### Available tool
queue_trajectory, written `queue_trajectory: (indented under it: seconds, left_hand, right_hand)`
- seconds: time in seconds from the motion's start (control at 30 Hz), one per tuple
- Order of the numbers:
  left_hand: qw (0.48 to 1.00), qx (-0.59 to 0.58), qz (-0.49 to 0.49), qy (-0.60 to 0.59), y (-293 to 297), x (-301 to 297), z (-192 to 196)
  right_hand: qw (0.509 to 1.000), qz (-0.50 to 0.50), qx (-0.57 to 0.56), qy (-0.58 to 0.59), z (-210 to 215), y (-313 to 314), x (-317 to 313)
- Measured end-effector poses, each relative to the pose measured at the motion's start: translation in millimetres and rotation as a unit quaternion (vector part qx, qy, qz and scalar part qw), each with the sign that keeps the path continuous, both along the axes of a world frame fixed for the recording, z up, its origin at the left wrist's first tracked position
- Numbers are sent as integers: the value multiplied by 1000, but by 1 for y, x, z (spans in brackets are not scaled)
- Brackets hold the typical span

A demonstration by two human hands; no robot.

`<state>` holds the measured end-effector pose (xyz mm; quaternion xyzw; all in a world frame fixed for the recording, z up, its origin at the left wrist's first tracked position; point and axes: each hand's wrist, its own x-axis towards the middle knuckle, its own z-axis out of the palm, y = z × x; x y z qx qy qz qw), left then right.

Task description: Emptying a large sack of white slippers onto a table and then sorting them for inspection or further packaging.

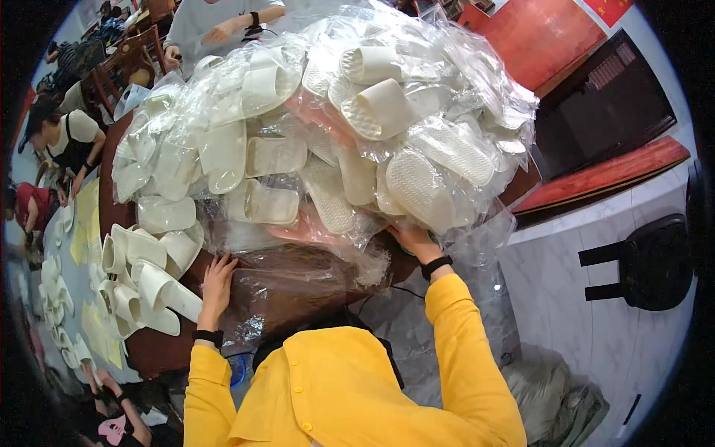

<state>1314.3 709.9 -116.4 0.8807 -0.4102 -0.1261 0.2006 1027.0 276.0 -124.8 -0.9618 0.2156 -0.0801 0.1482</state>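
Observation:
A big heap of white slippers (380, 112) in clear plastic bags covers most of the brown table (160, 350). My left hand (216, 287) lies at the near left of the table, palm down and fingers stretched out, by the edge of a clear plastic sheet (290, 279). Just left of it are loose white slippers (167, 287), several of them overlapping. At the near right of the heap, my right hand (415, 242) reaches in under a bagged white slipper (417, 186). Plastic and slippers hide most of its fingers, so its grip does not show. Pinkish slippers (309, 227) show among the white ones.
Across the table stands a person in white (223, 22). Other people work at a pale table (71, 246) on the left, which bears more slippers. A black stool (648, 261) stands at the right. Grey plastic sheeting (551, 395) lies on the floor near my right arm.

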Motion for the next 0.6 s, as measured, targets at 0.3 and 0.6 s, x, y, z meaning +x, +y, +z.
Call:
queue_trajectory:
  seconds: [0.3,0.6]
  left_hand:
    - [1000,-10,-1,0,-2,-2,-2]
    - [1000,-20,-3,-4,-12,-1,5]
  right_hand:
    - [988,-32,-148,-21,27,49,-43]
    - [998,-59,-25,-8,-8,47,-10]
